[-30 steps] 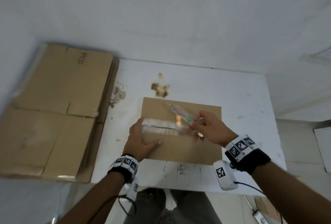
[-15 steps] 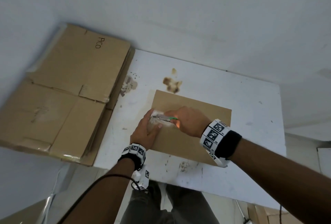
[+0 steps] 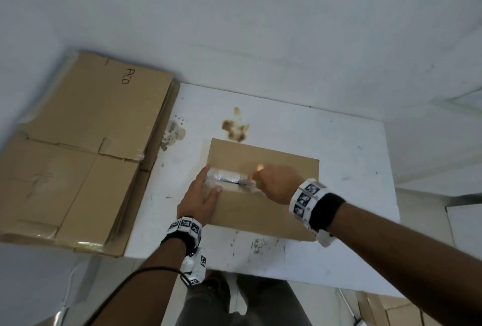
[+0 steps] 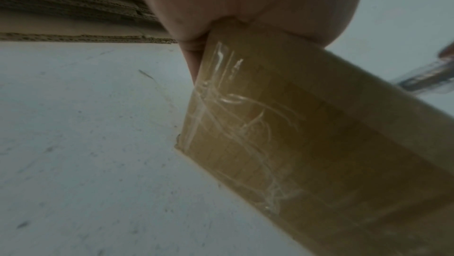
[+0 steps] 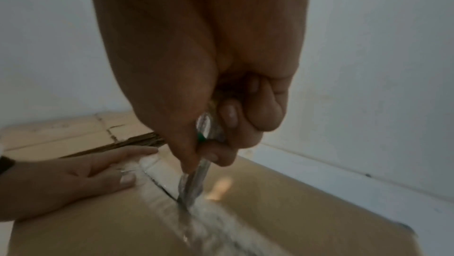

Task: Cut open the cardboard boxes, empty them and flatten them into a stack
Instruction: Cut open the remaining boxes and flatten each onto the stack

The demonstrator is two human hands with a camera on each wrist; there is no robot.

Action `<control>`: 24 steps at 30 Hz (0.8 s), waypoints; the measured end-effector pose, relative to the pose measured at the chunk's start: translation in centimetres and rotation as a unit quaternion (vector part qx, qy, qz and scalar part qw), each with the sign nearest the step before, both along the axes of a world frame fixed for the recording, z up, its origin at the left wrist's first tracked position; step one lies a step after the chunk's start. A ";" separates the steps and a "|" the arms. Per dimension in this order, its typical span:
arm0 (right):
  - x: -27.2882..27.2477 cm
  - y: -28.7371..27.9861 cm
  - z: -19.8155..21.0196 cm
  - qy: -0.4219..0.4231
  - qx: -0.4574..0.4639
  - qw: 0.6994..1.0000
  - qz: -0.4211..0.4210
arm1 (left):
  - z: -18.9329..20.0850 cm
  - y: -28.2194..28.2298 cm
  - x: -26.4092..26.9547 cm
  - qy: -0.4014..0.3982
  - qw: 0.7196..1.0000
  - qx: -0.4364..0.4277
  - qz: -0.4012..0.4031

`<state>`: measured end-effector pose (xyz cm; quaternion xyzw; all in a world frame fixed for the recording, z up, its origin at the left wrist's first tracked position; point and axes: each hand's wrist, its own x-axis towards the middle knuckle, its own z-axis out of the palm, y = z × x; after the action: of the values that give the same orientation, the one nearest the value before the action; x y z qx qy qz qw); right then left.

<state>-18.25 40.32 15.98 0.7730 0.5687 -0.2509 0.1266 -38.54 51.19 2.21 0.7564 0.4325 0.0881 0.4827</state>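
Here, the white table (image 3: 339, 169) carries a flattened cardboard stack (image 3: 78, 143) at left and the taped box (image 3: 260, 211) at centre. The left hand (image 3: 199, 199) presses flat, fingers straight, on the box's left end. The right hand (image 3: 277, 184) grips the cutter (image 5: 194, 182), blade in the tape seam (image 3: 227, 177).

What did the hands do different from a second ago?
The right hand brought the cutter down into the taped seam at the box's left end, then drew it rightward, slitting the tape. The left hand stayed pressing the box's left edge. The flattened stack stayed put.
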 end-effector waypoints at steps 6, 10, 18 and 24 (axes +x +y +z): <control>4.5 -5.6 1.8 -0.024 -0.043 0.998 -0.037 | 0.1 -0.1 0.2 0.016 1.000 0.013 -0.004; 6.0 -9.4 2.3 -0.037 -0.048 0.996 -0.069 | -0.1 -0.3 0.3 0.054 0.997 0.053 -0.008; 9.0 -13.8 0.0 -0.021 -0.035 0.997 -0.061 | 0.1 -0.7 0.3 0.146 0.968 0.202 -0.011; 10.3 -16.0 -1.4 -0.025 0.010 0.999 -0.046 | 2.9 -5.0 5.5 0.196 0.948 0.243 0.062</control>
<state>-7.94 24.30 14.63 0.8057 0.5316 -0.2314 0.1215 -33.02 46.20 5.09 0.8247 0.5302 0.0709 0.1834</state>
